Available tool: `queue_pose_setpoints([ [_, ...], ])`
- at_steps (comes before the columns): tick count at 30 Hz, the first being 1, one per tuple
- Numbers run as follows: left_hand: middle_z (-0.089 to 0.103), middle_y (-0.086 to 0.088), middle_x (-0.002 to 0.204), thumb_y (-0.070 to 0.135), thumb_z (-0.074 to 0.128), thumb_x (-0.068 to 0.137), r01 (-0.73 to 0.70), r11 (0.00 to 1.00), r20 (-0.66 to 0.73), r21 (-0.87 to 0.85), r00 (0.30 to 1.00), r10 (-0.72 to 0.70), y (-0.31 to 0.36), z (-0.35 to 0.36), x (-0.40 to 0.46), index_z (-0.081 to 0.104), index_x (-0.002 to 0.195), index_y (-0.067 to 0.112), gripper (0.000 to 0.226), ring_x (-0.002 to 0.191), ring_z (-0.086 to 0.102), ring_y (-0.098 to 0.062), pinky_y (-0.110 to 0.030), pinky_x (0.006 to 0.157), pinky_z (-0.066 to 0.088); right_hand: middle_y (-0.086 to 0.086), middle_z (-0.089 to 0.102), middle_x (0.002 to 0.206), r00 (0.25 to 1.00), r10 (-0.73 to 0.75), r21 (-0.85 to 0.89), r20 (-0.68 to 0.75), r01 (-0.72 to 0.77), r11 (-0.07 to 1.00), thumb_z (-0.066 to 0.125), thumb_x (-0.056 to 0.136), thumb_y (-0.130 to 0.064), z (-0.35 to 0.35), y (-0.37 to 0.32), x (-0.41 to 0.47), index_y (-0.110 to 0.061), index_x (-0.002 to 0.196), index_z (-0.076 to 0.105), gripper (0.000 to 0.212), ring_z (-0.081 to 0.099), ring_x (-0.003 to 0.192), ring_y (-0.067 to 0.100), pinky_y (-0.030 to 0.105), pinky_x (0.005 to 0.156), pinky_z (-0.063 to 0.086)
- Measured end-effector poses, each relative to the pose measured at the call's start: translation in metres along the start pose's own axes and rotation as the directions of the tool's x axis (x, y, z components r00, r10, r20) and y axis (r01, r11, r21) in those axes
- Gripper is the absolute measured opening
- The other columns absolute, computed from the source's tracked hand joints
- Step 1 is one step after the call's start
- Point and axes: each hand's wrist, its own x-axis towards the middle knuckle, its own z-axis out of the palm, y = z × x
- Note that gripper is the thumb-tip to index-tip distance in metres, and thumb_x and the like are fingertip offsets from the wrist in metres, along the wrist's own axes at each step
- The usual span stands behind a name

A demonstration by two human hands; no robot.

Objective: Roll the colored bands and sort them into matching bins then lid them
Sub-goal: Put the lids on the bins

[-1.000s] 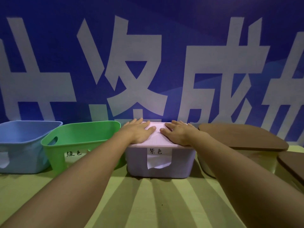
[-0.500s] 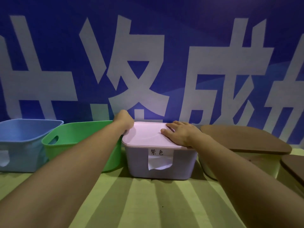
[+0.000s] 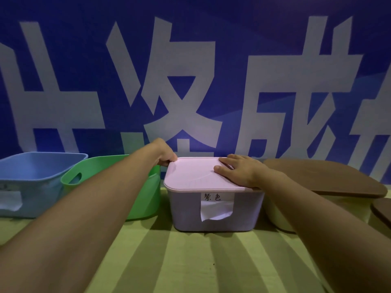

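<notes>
Seating the pink lid (image 3: 196,173) on the purple bin (image 3: 215,210) is the step I judge to be in hand. My right hand (image 3: 239,172) lies flat on the lid's right half, fingers straight and spread, pressing down and holding nothing. My left hand (image 3: 164,154) sits at the lid's far left corner with its fingers curled over the edge, gripping or pressing that corner; from this angle I cannot tell whether the fingertips hook under the rim. The lid looks level and its near edge lines up with the bin wall, so the near side seems seated.

No colored bands show anywhere; I take them to be inside the bins, though I cannot see into any of them. Just left of my left forearm stands the green bin (image 3: 143,199), and beyond it the blue bin (image 3: 36,182), both uncovered. To the right of my right hand a pale bin already wears a brown lid (image 3: 323,178), with another brown lid (image 3: 383,210) at the edge of view.

Next I would press the far left corner home, then release both hands and look for lids for the green and blue bins, none of which I can see on the striped bench (image 3: 190,261).
</notes>
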Motion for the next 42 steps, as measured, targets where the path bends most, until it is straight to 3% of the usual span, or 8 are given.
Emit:
queue_pose_setpoints([
  [6, 0.074, -0.012, 0.107, 0.01, 0.071, 0.093, 0.027, 0.996, 0.012, 0.09, 1.0, -0.028, 0.007, 0.003, -0.004, 0.071, 0.106, -0.001, 0.018, 0.11, 0.071, -0.026, -0.034, 0.103, 0.053, -0.004, 0.017, 0.171, 1.0, 0.005, 0.001, -0.002, -0.005, 1.0, 0.023, 0.096, -0.078, 0.001, 0.0, -0.001, -0.039, 0.161, 0.021, 0.076, 0.017, 0.157, 0.03, 0.058, 0.124, 0.014],
  [9, 0.06, -0.008, 0.081, 0.008, 0.072, 0.091, 0.008, 0.995, -0.036, 0.1, 0.999, -0.004, 0.008, 0.002, -0.004, 0.056, 0.08, 0.004, 0.02, 0.085, 0.064, -0.023, -0.03, 0.079, 0.055, -0.003, 0.019, 0.17, 1.0, 0.004, 0.011, -0.003, -0.004, 1.0, 0.025, 0.096, -0.077, 0.0, -0.002, -0.002, -0.038, 0.161, 0.023, 0.075, 0.019, 0.156, 0.03, 0.058, 0.123, 0.016],
  [16, 0.067, -0.015, 0.096, 0.009, 0.066, 0.093, -0.093, 0.945, -0.16, 0.312, 0.976, 0.149, 0.0, 0.014, -0.013, 0.065, 0.089, 0.002, 0.008, 0.087, 0.062, -0.03, -0.033, 0.065, 0.044, -0.001, 0.021, 0.17, 1.0, -0.004, -0.022, -0.016, 0.003, 1.0, 0.023, 0.097, -0.076, -0.002, -0.004, -0.002, -0.036, 0.161, 0.024, 0.076, 0.024, 0.155, 0.032, 0.057, 0.123, 0.019],
  [20, 0.068, -0.02, 0.124, 0.02, 0.044, 0.107, -0.275, 0.88, -0.069, 0.388, 0.943, 0.325, -0.007, 0.029, -0.031, 0.069, 0.119, -0.001, 0.035, 0.113, 0.064, -0.035, -0.04, 0.091, 0.05, -0.001, 0.021, 0.17, 1.0, -0.012, -0.031, -0.014, 0.012, 0.999, 0.023, 0.097, -0.077, -0.001, -0.003, -0.002, -0.036, 0.161, 0.024, 0.076, 0.022, 0.155, 0.031, 0.057, 0.124, 0.018],
  [25, 0.05, -0.019, 0.151, 0.026, 0.024, 0.113, -0.432, 0.637, 0.153, 0.638, 0.882, 0.445, -0.009, 0.035, -0.05, 0.038, 0.154, 0.009, 0.046, 0.135, 0.05, -0.033, -0.046, 0.113, 0.042, -0.002, 0.021, 0.17, 1.0, -0.009, -0.023, -0.015, 0.009, 1.0, 0.024, 0.096, -0.077, 0.0, -0.003, 0.0, -0.036, 0.161, 0.025, 0.076, 0.023, 0.155, 0.031, 0.057, 0.123, 0.018],
  [30, 0.061, -0.021, 0.13, 0.015, 0.03, 0.109, -0.39, 0.625, 0.088, 0.676, 0.885, 0.457, -0.012, 0.036, -0.054, 0.048, 0.131, 0.003, 0.031, 0.112, 0.06, -0.032, -0.049, 0.1, 0.051, -0.002, 0.019, 0.17, 1.0, -0.018, -0.008, 0.009, 0.018, 1.0, 0.025, 0.095, -0.078, -0.001, -0.001, 0.002, -0.036, 0.161, 0.023, 0.078, 0.021, 0.155, 0.031, 0.058, 0.124, 0.018],
  [39, 0.058, -0.02, 0.135, 0.022, 0.021, 0.11, -0.384, 0.589, 0.102, 0.711, 0.885, 0.454, -0.011, 0.039, -0.055, 0.055, 0.126, 0.005, 0.041, 0.116, 0.057, -0.034, -0.054, 0.11, 0.041, 0.003, 0.036, 0.163, 0.999, 0.028, 0.165, -0.023, -0.024, 0.986, 0.035, 0.096, -0.075, -0.004, -0.003, -0.008, -0.03, 0.156, 0.035, 0.075, 0.042, 0.143, 0.033, 0.052, 0.115, 0.036],
  [42, 0.059, -0.02, 0.134, 0.025, 0.02, 0.109, -0.372, 0.614, 0.107, 0.696, 0.9, 0.424, -0.012, 0.038, -0.052, 0.056, 0.124, 0.006, 0.044, 0.113, 0.056, -0.033, -0.055, 0.109, 0.04, 0.0, 0.02, 0.169, 1.0, 0.0, 0.109, 0.019, -0.002, 0.994, 0.027, 0.096, -0.076, -0.006, 0.003, -0.015, -0.032, 0.16, 0.027, 0.077, 0.028, 0.152, 0.033, 0.054, 0.121, 0.026],
])
